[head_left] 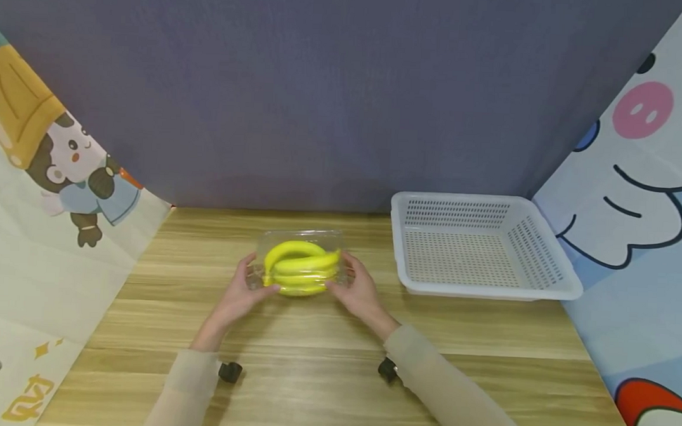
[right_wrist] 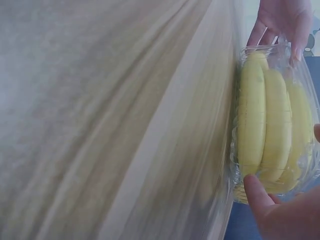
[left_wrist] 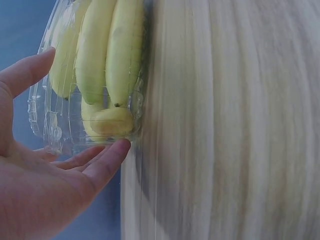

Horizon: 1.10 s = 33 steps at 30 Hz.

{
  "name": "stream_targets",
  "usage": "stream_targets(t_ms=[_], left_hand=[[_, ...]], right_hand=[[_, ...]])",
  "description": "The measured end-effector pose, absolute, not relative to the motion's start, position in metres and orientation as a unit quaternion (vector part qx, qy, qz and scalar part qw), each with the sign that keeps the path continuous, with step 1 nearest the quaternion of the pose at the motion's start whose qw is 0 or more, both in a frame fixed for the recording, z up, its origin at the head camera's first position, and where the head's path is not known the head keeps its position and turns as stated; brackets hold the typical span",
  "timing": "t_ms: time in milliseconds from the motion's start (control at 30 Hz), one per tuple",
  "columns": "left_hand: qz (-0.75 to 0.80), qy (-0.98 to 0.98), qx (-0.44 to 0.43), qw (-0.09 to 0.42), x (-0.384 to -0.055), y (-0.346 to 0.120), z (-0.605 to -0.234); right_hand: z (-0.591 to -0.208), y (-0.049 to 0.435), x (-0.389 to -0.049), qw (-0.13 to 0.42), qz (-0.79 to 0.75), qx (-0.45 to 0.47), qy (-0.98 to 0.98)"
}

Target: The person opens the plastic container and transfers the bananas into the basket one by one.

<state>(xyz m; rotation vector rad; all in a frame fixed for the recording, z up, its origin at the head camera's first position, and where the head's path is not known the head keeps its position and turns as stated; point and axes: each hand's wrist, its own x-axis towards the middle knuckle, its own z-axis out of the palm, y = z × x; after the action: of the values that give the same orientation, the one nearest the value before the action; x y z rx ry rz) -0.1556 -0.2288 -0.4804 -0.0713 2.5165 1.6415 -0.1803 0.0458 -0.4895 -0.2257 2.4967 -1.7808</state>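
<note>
A clear plastic clamshell box [head_left: 329,239] with several yellow bananas [head_left: 303,263] inside is at the middle of the table. My left hand [head_left: 243,296] holds its left end, thumb at the near side and fingers round the end. At the opposite end my right hand [head_left: 363,294] grips the box the same way. In the left wrist view, the left fingertips [left_wrist: 121,146] touch the lower corner of the box, right by the tabletop. The right wrist view has the bananas [right_wrist: 276,125] lying side by side behind the clear plastic, between both hands.
A white perforated plastic basket [head_left: 404,257] stands to the right of the box, near the back wall [head_left: 300,109]. Printed cartoon panels [head_left: 25,250] border the wooden table [head_left: 311,377] on both sides.
</note>
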Motion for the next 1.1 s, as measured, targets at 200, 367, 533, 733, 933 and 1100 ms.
stream_targets(t_ms=[200, 367, 533, 733, 933, 1100], left_hand=[[0.536, 0.842, -0.019, 0.065, -0.154, -0.222, -0.48], [0.536, 0.841, -0.018, 0.071, -0.153, -0.215, -0.479], [0.539, 0.84, -0.014, 0.07, -0.151, -0.209, -0.478], [0.533, 0.844, -0.007, 0.064, -0.148, -0.199, -0.478], [0.527, 0.848, 0.004, 0.053, -0.143, -0.189, -0.477], [0.517, 0.854, 0.005, 0.056, -0.14, -0.183, -0.478]], right_hand=[[-0.491, 0.054, -0.176, 0.028, -0.582, -0.07, 0.81], [-0.49, 0.062, -0.171, 0.028, -0.583, -0.071, 0.809], [-0.488, 0.07, -0.166, 0.035, -0.584, -0.067, 0.808], [-0.487, 0.079, -0.161, 0.04, -0.591, -0.059, 0.803], [-0.487, 0.089, -0.157, 0.05, -0.59, -0.047, 0.805], [-0.487, 0.097, -0.152, 0.061, -0.586, -0.04, 0.807]])
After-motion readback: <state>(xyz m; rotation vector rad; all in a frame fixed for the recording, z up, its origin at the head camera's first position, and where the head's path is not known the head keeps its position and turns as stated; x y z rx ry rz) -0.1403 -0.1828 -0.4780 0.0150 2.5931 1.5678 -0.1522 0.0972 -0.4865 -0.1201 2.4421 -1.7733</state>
